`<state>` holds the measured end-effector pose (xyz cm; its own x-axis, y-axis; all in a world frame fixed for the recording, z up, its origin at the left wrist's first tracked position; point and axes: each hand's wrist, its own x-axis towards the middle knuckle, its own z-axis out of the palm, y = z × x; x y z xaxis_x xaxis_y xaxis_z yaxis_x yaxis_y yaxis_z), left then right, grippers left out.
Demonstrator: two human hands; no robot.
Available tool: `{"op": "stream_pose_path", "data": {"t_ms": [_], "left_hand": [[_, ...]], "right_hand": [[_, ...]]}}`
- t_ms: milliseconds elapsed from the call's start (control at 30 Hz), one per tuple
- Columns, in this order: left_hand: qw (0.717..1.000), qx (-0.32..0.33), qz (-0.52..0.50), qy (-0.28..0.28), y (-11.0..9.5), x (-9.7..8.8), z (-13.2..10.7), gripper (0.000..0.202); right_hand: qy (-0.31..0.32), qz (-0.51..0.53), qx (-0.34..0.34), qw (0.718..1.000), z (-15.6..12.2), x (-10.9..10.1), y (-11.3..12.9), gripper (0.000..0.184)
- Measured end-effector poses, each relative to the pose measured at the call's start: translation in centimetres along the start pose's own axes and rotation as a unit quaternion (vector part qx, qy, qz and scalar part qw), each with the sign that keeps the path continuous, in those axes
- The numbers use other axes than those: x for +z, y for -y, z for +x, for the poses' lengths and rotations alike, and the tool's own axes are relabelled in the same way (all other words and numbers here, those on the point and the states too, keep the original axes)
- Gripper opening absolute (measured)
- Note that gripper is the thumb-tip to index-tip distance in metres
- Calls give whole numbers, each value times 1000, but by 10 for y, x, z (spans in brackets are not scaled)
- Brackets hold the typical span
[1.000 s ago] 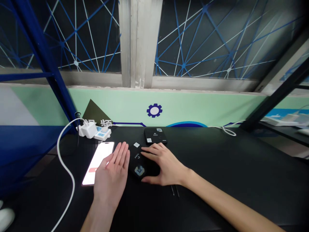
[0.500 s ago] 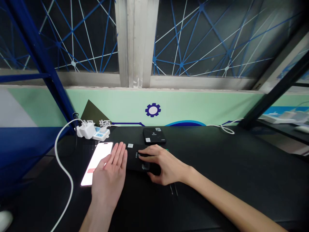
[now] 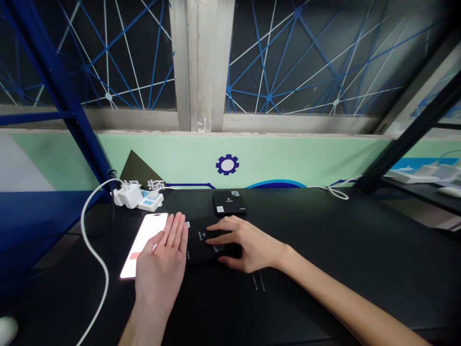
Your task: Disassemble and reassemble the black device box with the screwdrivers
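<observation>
My left hand (image 3: 162,266) lies flat and open on the black table (image 3: 324,250), fingers stretched out, its thumb side over the edge of a lit white phone (image 3: 144,242). My right hand (image 3: 248,242) rests on a flat black device (image 3: 201,240) with small white labels, fingers on its top and thumb at its near edge. The device lies between my two hands, touching the left fingertips.
A second black box (image 3: 229,202) sits behind the hands. A white power strip with a charger (image 3: 139,198) stands at the back left, its white cable (image 3: 97,259) looping down the table's left side. Two thin metal pins (image 3: 258,281) lie near my right wrist. A blue frame post (image 3: 68,101) rises at left.
My right hand has turned and slid the black device leftward, so it now lies flatter against my left fingertips. The left hand has barely moved.
</observation>
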<state>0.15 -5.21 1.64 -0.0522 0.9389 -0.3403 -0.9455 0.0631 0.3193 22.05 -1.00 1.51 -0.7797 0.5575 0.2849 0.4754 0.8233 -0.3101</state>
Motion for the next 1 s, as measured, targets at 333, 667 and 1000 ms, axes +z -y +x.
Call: {"op": "stream_pose_path", "data": {"t_ms": [333, 667, 1000], "left_hand": [[1000, 2, 3, -1, 0, 0, -1, 53], [1000, 1, 1, 0, 0, -1, 0, 53], [1000, 2, 10, 13, 1, -3, 0, 54]], "right_hand": [[-9, -51, 5, 999, -1, 0, -14, 63], [-52, -54, 23, 997, 1, 7, -3, 37], [-48, -58, 68, 995, 3, 16, -5, 88]]}}
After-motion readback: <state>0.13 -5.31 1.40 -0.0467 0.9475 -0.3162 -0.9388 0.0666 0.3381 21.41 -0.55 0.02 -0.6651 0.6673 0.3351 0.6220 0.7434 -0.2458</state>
